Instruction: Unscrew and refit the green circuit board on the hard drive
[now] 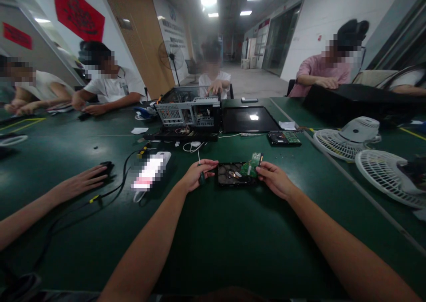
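The left hand (196,175) is keeping its fingers curled around a dark-handled screwdriver (201,179), the palm hiding part of the handle, while its fingertips are meeting the near-left side of an opened hard drive casing (228,180). The right hand (274,177) is pinching the edge of a green circuit board (252,165) between thumb and fingers, and the board is tilting over the casing's right end — covering what is lying beneath it. The casing is sitting on the green table (213,235) between the 2 hands; its small inner parts are showing too dimly to tell apart

Beyond, a second hard drive (284,138) is lying near a dark flat panel (251,119), and an opened computer case (188,111) is blocking much of a person (214,82) behind it, whose head is dissolving into haze. Pixelation is masking the screen of a phone (151,173). At the left, another person's hand (88,180) is covering most of a small black object (107,166) — its kind is staying unclear. The picture's right edge is cutting off the nearer white fan grille (382,173)
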### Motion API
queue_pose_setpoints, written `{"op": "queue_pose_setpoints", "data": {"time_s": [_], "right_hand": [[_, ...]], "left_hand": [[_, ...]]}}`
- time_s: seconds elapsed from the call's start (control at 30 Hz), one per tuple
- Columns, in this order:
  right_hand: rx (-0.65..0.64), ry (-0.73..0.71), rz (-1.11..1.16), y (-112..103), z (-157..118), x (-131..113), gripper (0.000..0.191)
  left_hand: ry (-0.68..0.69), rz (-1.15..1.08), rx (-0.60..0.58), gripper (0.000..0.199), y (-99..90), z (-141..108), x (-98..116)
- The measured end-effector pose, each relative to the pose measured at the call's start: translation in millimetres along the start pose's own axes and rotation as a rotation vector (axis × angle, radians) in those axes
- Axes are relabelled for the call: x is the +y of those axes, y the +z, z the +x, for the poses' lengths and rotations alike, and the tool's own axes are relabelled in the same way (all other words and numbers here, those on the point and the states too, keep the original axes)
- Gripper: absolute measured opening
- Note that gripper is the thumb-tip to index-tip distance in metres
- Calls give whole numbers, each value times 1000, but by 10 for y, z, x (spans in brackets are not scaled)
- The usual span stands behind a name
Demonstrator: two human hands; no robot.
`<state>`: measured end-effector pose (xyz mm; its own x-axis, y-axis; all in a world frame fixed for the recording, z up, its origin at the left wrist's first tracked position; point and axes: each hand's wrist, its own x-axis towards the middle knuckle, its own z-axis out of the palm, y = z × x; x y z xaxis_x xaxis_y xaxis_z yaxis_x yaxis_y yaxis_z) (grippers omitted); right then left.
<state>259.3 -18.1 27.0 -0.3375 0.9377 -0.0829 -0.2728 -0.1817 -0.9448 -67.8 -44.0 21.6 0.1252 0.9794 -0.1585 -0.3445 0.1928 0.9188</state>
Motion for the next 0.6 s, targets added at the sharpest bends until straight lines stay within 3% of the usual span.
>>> {"op": "queue_pose_setpoints", "data": {"time_s": [0.17, 0.6], "right_hand": [[-57, 33, -44, -18, -16, -5, 31], [-18, 53, -63, -1, -37, -18, 43]], "left_hand": [[8, 0, 1, 21, -4, 19, -26], [29, 2, -15, 22, -39, 60, -96]]}}
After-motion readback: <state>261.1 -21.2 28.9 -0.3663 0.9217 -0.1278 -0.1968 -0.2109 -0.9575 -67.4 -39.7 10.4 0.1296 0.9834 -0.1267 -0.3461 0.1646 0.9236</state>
